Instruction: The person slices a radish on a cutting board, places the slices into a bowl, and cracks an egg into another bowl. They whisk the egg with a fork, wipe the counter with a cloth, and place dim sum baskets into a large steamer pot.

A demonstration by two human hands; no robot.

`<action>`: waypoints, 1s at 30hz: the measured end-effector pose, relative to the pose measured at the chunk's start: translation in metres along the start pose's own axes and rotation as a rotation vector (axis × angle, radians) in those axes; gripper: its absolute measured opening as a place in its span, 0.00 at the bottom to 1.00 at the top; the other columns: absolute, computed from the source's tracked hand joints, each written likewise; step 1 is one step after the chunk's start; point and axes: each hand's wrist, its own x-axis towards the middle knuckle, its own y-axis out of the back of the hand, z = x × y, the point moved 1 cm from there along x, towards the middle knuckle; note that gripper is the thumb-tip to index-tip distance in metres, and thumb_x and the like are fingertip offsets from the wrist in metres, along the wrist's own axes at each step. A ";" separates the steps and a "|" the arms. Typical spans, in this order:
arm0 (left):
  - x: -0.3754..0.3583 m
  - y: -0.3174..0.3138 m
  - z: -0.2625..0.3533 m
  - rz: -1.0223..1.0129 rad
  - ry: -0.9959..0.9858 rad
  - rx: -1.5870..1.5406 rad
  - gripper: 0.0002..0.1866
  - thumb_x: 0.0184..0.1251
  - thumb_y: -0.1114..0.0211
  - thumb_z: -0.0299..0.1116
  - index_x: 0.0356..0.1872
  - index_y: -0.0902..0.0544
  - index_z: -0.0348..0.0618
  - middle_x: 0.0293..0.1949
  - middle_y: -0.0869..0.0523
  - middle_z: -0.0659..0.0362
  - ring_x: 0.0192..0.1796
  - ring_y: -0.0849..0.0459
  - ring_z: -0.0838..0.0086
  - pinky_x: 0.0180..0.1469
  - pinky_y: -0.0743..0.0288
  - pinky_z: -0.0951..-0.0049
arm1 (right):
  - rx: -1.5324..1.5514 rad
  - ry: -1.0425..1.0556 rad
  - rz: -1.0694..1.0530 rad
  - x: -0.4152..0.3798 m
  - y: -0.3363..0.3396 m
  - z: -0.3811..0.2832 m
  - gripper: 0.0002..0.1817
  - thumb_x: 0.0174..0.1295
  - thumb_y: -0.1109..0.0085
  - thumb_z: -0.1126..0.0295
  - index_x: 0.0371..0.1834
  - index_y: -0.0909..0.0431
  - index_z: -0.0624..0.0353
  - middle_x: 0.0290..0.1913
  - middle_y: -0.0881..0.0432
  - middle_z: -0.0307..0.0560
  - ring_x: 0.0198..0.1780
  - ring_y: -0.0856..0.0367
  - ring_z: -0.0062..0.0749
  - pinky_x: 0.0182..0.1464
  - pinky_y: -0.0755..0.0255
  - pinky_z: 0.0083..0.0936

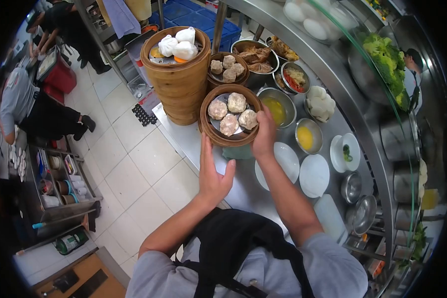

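At the centre of the frame the left hand (212, 175) is open below the bamboo steamer (230, 120), its released fingers reaching up to the basket's near rim. The right hand (264, 133) has its fingers grasping the steamer's right rim, above the steel desk (184, 136). The steamer holds four dumplings (232, 113); behind it, upper centre, stands a tall steamer stack (179, 74) topped with white buns (178, 43).
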 end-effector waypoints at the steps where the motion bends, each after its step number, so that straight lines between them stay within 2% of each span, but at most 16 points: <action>1: 0.000 0.001 -0.004 0.003 -0.004 -0.004 0.45 0.67 0.34 0.29 0.77 0.50 0.25 0.78 0.47 0.32 0.81 0.46 0.43 0.80 0.49 0.55 | -0.003 0.005 -0.002 -0.001 -0.001 0.006 0.28 0.73 0.55 0.61 0.68 0.30 0.71 0.63 0.22 0.54 0.63 0.24 0.34 0.69 0.36 0.28; 5: 0.007 0.000 -0.033 0.040 0.021 0.069 0.41 0.67 0.34 0.28 0.76 0.45 0.25 0.77 0.42 0.34 0.79 0.39 0.45 0.78 0.42 0.57 | -0.050 -0.066 0.057 0.011 0.010 0.050 0.27 0.73 0.53 0.61 0.67 0.29 0.70 0.60 0.21 0.51 0.61 0.24 0.32 0.67 0.33 0.28; 8: 0.011 0.002 -0.049 0.051 0.049 0.056 0.38 0.68 0.35 0.27 0.75 0.41 0.26 0.76 0.38 0.37 0.77 0.35 0.49 0.76 0.37 0.59 | -0.096 -0.039 0.137 0.011 -0.005 0.052 0.23 0.75 0.53 0.57 0.59 0.23 0.68 0.57 0.20 0.47 0.56 0.25 0.30 0.64 0.35 0.26; 10: 0.014 0.004 -0.055 0.049 0.041 0.045 0.36 0.69 0.35 0.26 0.74 0.39 0.26 0.76 0.35 0.39 0.76 0.33 0.51 0.74 0.34 0.60 | -0.144 -0.048 0.114 0.017 0.014 0.067 0.24 0.75 0.53 0.58 0.62 0.25 0.67 0.57 0.20 0.47 0.58 0.25 0.30 0.65 0.34 0.26; 12: 0.021 0.011 -0.068 0.102 0.381 -0.268 0.30 0.76 0.40 0.33 0.73 0.35 0.27 0.74 0.31 0.42 0.75 0.31 0.56 0.74 0.35 0.63 | -0.191 -0.059 0.097 0.021 0.029 0.088 0.24 0.76 0.54 0.59 0.65 0.26 0.66 0.58 0.19 0.47 0.61 0.24 0.31 0.66 0.34 0.27; 13: 0.031 0.016 -0.078 0.090 0.371 -0.271 0.30 0.76 0.40 0.33 0.73 0.35 0.27 0.74 0.31 0.42 0.75 0.31 0.56 0.74 0.35 0.63 | 0.037 -0.178 0.066 0.029 0.032 0.094 0.26 0.77 0.56 0.56 0.67 0.27 0.64 0.61 0.20 0.47 0.63 0.25 0.31 0.68 0.35 0.28; 14: 0.043 0.020 -0.088 0.055 0.451 -0.291 0.30 0.80 0.46 0.40 0.74 0.36 0.30 0.75 0.32 0.46 0.75 0.32 0.60 0.75 0.38 0.63 | 0.266 -0.288 0.039 0.032 0.039 0.097 0.27 0.79 0.58 0.53 0.69 0.28 0.62 0.63 0.21 0.47 0.65 0.26 0.32 0.71 0.36 0.30; 15: 0.052 0.020 -0.098 0.006 0.526 -0.311 0.31 0.84 0.52 0.47 0.76 0.38 0.33 0.76 0.34 0.50 0.75 0.32 0.64 0.77 0.41 0.63 | 0.191 -0.344 0.008 0.031 0.038 0.100 0.32 0.79 0.61 0.47 0.71 0.29 0.61 0.68 0.24 0.48 0.70 0.29 0.34 0.74 0.38 0.32; 17: 0.059 0.007 -0.107 0.035 0.524 -0.388 0.33 0.85 0.55 0.49 0.76 0.38 0.32 0.77 0.35 0.50 0.76 0.35 0.64 0.78 0.44 0.64 | 0.233 -0.431 -0.003 0.023 0.017 0.090 0.37 0.78 0.66 0.40 0.75 0.32 0.59 0.74 0.28 0.47 0.74 0.33 0.37 0.78 0.43 0.37; 19: 0.062 -0.011 -0.110 0.158 0.571 -0.527 0.37 0.86 0.61 0.55 0.77 0.40 0.30 0.78 0.37 0.49 0.79 0.39 0.64 0.80 0.49 0.67 | 0.233 -0.455 0.048 0.030 0.020 0.114 0.37 0.80 0.67 0.42 0.74 0.34 0.66 0.73 0.28 0.52 0.72 0.31 0.36 0.76 0.41 0.34; 20: 0.061 -0.007 -0.103 0.126 0.601 -0.601 0.38 0.85 0.63 0.57 0.78 0.42 0.31 0.78 0.37 0.51 0.79 0.39 0.65 0.80 0.50 0.67 | 0.213 -0.398 0.016 0.018 0.011 0.092 0.38 0.79 0.66 0.42 0.73 0.33 0.67 0.71 0.26 0.52 0.70 0.29 0.37 0.75 0.40 0.33; 21: 0.057 -0.005 -0.120 0.110 0.531 -0.578 0.37 0.85 0.62 0.57 0.80 0.44 0.39 0.78 0.37 0.53 0.78 0.38 0.65 0.79 0.47 0.64 | 0.147 -0.393 0.045 0.017 0.011 0.093 0.38 0.79 0.66 0.42 0.72 0.32 0.68 0.70 0.25 0.52 0.69 0.29 0.35 0.74 0.39 0.32; 23: 0.053 0.004 -0.089 0.081 0.443 -0.602 0.33 0.86 0.62 0.52 0.79 0.43 0.39 0.78 0.37 0.53 0.78 0.38 0.65 0.79 0.46 0.63 | 0.033 -0.263 0.052 0.007 0.007 0.085 0.37 0.80 0.66 0.42 0.70 0.29 0.66 0.67 0.23 0.50 0.67 0.27 0.32 0.72 0.37 0.31; 26: 0.048 0.021 -0.040 0.083 0.359 -0.524 0.32 0.86 0.59 0.49 0.79 0.44 0.39 0.79 0.40 0.51 0.79 0.40 0.64 0.80 0.48 0.63 | 0.056 -0.188 0.049 -0.018 0.001 0.068 0.37 0.80 0.69 0.41 0.59 0.25 0.68 0.59 0.20 0.51 0.59 0.27 0.33 0.68 0.35 0.35; 27: 0.043 0.027 -0.028 0.081 0.402 -0.529 0.32 0.85 0.58 0.48 0.80 0.45 0.39 0.79 0.41 0.52 0.79 0.40 0.64 0.80 0.48 0.63 | -0.093 -0.200 0.052 -0.038 0.002 0.034 0.35 0.81 0.72 0.43 0.66 0.26 0.62 0.63 0.22 0.48 0.66 0.29 0.29 0.72 0.38 0.29; 30: 0.022 0.030 0.003 -0.011 0.356 -0.556 0.31 0.85 0.56 0.47 0.79 0.43 0.40 0.78 0.39 0.53 0.79 0.39 0.65 0.80 0.46 0.63 | -0.061 -0.176 0.152 -0.094 0.012 -0.007 0.35 0.82 0.75 0.43 0.69 0.29 0.61 0.66 0.24 0.49 0.68 0.30 0.32 0.74 0.41 0.29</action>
